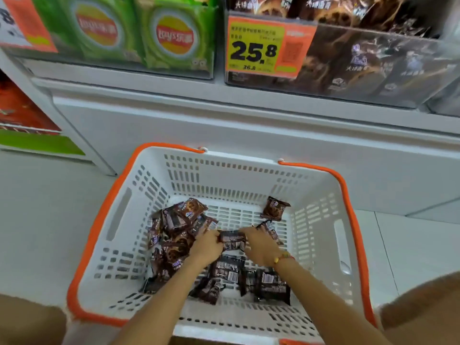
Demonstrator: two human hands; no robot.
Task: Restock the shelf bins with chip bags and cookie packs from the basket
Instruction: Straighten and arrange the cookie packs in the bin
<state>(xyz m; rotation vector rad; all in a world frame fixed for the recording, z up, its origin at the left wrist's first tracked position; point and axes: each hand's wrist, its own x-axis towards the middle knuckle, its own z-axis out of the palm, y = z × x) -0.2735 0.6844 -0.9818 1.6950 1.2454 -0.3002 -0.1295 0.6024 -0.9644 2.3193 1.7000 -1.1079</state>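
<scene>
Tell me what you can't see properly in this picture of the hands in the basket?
- Head view: the fingertips of the left hand and right hand are hidden by the hands themselves and the cookie pack between them.
- Small print on the orange price tag is blurred.
- Bin of dark cookie packs: top cut off by the picture's edge.
- Cookie packs under the forearms in the basket are partly covered.

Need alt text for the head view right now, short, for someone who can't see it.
Both hands, left hand and right hand, grip one dark cookie pack inside a white basket holding more packs. Above, shelf bins hold green chip bags and dark cookie packs.
</scene>
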